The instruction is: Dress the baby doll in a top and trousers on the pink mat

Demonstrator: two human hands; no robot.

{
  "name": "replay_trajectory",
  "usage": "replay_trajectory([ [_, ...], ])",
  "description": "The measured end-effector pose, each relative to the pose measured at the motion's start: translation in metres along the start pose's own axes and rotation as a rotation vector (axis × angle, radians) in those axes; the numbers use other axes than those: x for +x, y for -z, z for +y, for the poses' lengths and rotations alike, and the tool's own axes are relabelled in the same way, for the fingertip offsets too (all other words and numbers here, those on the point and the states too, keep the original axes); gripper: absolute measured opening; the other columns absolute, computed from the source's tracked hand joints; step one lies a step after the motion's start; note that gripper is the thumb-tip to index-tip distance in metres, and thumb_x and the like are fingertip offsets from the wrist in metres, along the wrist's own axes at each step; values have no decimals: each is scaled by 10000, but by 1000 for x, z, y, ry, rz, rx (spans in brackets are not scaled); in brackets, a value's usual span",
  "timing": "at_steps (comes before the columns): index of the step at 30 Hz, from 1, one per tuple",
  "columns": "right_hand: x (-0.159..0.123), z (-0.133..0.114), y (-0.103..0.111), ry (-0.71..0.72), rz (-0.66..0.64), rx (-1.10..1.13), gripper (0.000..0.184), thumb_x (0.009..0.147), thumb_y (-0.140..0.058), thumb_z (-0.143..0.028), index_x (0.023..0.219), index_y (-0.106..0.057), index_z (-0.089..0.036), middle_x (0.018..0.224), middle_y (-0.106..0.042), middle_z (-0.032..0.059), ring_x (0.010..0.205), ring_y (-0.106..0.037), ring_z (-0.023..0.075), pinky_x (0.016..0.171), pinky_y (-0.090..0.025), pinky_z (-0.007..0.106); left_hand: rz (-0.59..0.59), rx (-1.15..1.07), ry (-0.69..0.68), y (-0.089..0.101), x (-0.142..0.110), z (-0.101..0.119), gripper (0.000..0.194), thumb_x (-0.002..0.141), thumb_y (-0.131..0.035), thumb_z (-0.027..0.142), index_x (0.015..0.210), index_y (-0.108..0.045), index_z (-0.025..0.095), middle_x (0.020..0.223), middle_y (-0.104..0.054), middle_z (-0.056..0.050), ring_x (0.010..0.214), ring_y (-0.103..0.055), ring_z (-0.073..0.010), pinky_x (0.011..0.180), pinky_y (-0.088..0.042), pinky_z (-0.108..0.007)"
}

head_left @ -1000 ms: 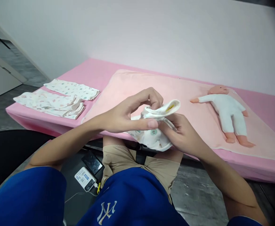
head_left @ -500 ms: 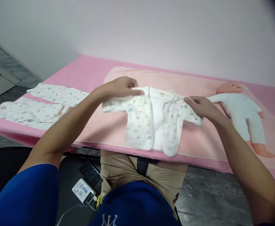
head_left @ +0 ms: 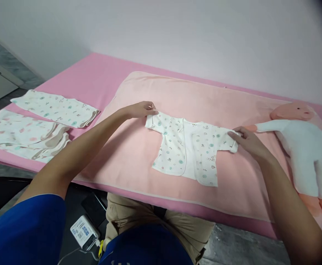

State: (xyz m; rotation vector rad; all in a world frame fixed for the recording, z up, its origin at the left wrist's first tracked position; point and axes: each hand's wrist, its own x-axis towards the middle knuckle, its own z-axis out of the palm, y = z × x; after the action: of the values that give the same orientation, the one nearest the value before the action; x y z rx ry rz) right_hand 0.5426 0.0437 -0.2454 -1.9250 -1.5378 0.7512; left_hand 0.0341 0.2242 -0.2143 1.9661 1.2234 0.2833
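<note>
A white baby jacket (head_left: 172,145) with small green and grey prints lies spread on the peach blanket (head_left: 122,158), its front panels slightly apart over a plain white inside. My left hand (head_left: 143,109) pinches the end of the sleeve on the left. At the opposite sleeve's cuff, my right hand (head_left: 247,141) has thumb and fingers closed on the fabric. Both sleeves are stretched outward. Just right of my right hand lies a baby doll (head_left: 301,143) in a white suit, with one arm reaching toward that hand.
Printed folded baby clothes (head_left: 58,106) lie at the left of the pink table (head_left: 100,68), with another pile (head_left: 20,132) nearer the edge. A wall (head_left: 177,44) stands behind. Below the table, a power bank (head_left: 84,232) with a cable and a dark phone (head_left: 94,209) rest on a black seat.
The jacket has come down from hanging above the blanket to lying flat on it. My hands have moved apart to the sleeve ends, and the view has shifted.
</note>
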Motion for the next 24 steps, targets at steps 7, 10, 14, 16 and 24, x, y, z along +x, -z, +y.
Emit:
replay_trajectory([
  [7,65,3,-18,116,397,-6,417,858,-806,-585,1060,-713,-233,857,-623,20,735,-507,180,710,-448,348,251,-202,34,-7,57,-15,477,773,-879,501,1057,-617,220,1050,-761,-84,845,-697,-194,716,-493,-297],
  [10,71,3,-38,106,394,-39,418,883,-768,-569,1116,-703,-228,954,-691,46,809,-583,200,765,-478,353,235,-139,63,-7,62,-24,489,772,-869,538,1088,-677,218,1139,-776,-98,975,-724,-234,801,-528,-325],
  [14,69,15,-53,69,401,-45,418,933,-700,-557,1216,-706,-249,986,-707,46,841,-617,218,776,-488,361,71,-143,59,3,55,-30,648,707,-919,530,1244,-693,247,1307,-761,-94,1119,-730,-266,892,-559,-347],
  [16,68,19,-53,62,419,-21,367,947,-676,-500,1212,-716,-251,957,-694,44,794,-595,211,740,-476,360,24,-163,52,8,53,-31,769,679,-939,496,1353,-654,261,1331,-753,-98,1121,-730,-266,906,-570,-359],
  [24,58,3,-57,95,513,-142,299,1046,-580,-457,1251,-677,-263,1175,-757,139,994,-672,272,892,-484,421,24,-164,17,7,60,-43,962,783,-882,450,1630,-452,296,1460,-638,-148,1157,-705,-250,969,-556,-375],
])
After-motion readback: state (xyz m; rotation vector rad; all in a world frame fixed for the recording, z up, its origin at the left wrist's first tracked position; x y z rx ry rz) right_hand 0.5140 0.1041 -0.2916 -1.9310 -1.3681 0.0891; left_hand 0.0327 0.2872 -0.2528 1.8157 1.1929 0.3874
